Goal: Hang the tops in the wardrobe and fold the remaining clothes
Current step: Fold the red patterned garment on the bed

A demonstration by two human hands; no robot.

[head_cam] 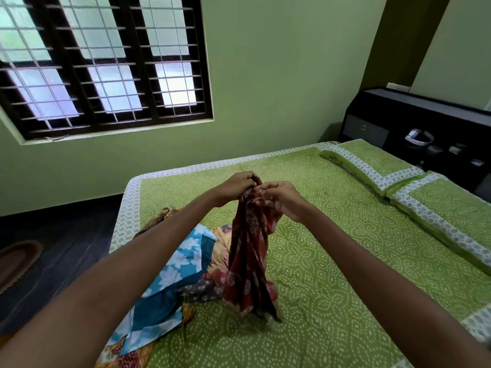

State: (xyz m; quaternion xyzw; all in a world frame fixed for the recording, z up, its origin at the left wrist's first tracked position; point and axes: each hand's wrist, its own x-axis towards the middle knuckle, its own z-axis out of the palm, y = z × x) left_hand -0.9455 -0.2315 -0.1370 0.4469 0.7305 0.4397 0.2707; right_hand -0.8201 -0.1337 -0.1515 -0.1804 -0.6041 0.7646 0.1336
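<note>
- We record a home bedroom: a bed under a green patterned sheet, two matching pillows at its head.
- We note a dark headboard unit, a barred window, green walls.
- Loose clothes lie on the bed.

Bed: open sheet R of red garment and toward far edge, passable. L side blocked by clothes pile. Pillows line R edge; dark headboard w/ small items behind.
</note>
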